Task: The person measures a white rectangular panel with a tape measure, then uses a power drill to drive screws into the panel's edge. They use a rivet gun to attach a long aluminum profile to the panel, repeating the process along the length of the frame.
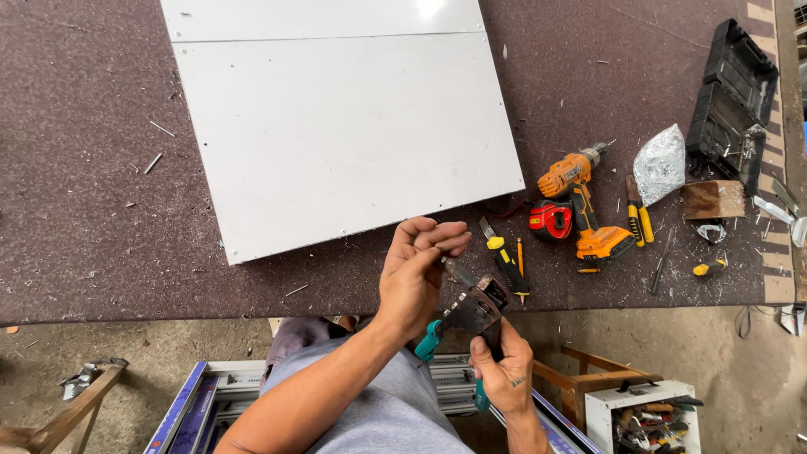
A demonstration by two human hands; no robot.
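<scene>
The rivet gun [471, 313], a dark metal tool with teal handles, sits at the near edge of the surface [84, 210], held over the person's lap. Its long axis runs diagonally: the nose points up and left toward the white panel [336, 126], the handles point down toward the person. The right hand [504, 370] grips the handles from below, fingers closed around them, wrist bent upward. The left hand [416, 269] reaches in from the lower left, forearm extended, its fingers pinched together at the nose of the tool. Whether they hold anything small cannot be determined. A utility knife [504, 256] lies just beside the tool; an orange drill [584, 202] lies farther right.
</scene>
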